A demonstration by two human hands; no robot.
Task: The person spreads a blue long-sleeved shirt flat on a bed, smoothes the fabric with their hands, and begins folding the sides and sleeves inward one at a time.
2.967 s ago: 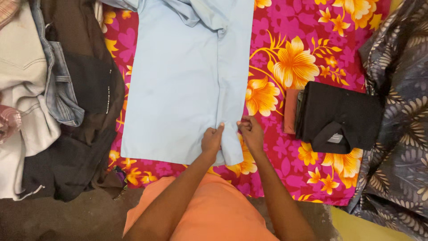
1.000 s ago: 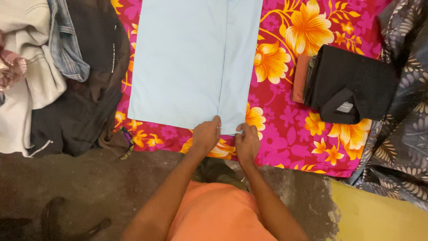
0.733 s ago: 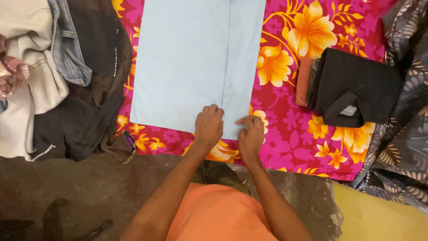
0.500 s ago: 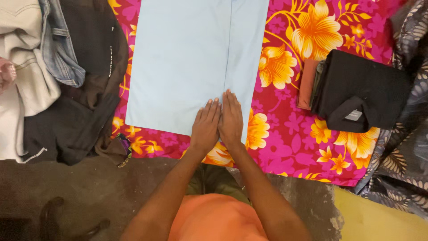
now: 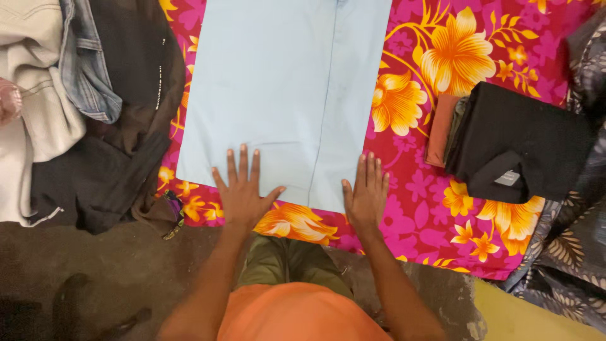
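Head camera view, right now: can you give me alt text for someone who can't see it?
Both hands, left hand and right hand, press flat and spread on the near edge of a light blue garment laid on a floral sheet. Folded black clothes lie right, a clothes pile left.

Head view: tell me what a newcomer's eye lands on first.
The pale blue garment lies flat at centre on a pink floral cloth, with the left hand and right hand spread flat on its near edge. A folded black garment sits to the right; a clothes pile lies left.

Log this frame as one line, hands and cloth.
left hand flat, fingers spread on light blue cloth | right hand flat at its right bottom corner | floral sheet beneath
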